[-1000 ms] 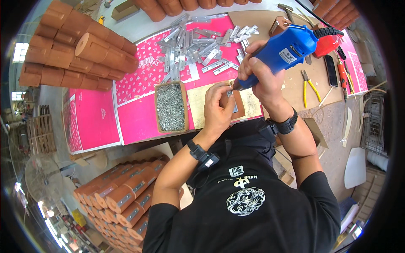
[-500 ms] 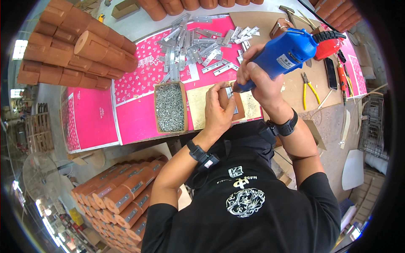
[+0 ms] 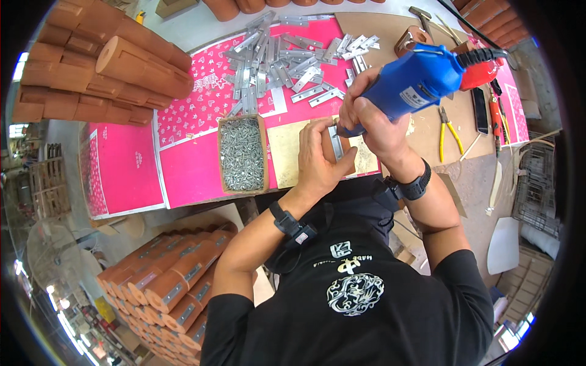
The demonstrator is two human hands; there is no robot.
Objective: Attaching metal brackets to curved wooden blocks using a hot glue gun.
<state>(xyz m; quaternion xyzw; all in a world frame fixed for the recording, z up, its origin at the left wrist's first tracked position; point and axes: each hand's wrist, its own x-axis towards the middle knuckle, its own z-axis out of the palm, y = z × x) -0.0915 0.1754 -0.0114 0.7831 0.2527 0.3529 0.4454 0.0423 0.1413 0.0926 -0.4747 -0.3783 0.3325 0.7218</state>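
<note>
My right hand (image 3: pixel 379 125) is wrapped round a blue electric screwdriver (image 3: pixel 410 85), whose nose points down and left beside a reddish-brown cylinder (image 3: pixel 347 146). A slim metal plate (image 3: pixel 336 144) lies lengthwise on that cylinder, and the driver's tip is by the plate's upper end; the bit itself is hidden. My left hand (image 3: pixel 315 157) holds the cylinder from its left side, fingers over the far end and thumb near the lower end of the plate. Under the cylinder is a pale yellow board (image 3: pixel 282 155). To its left stands a cardboard box of screws (image 3: pixel 243 155).
Loose metal plates (image 3: pixel 268 64) are heaped beyond the box on the pink table covering (image 3: pixel 189 171). Brown cylinders (image 3: pixel 143 64) are stacked at the far left, more (image 3: pixel 177 280) below the table. Yellow-handled pliers (image 3: pixel 450 134), a phone (image 3: pixel 480 110) and a hammer (image 3: pixel 421 18) lie right.
My left thumb has come down off the upper part of the plate toward its lower end. The screwdriver stays near the plate's upper end. The view has shifted slightly.
</note>
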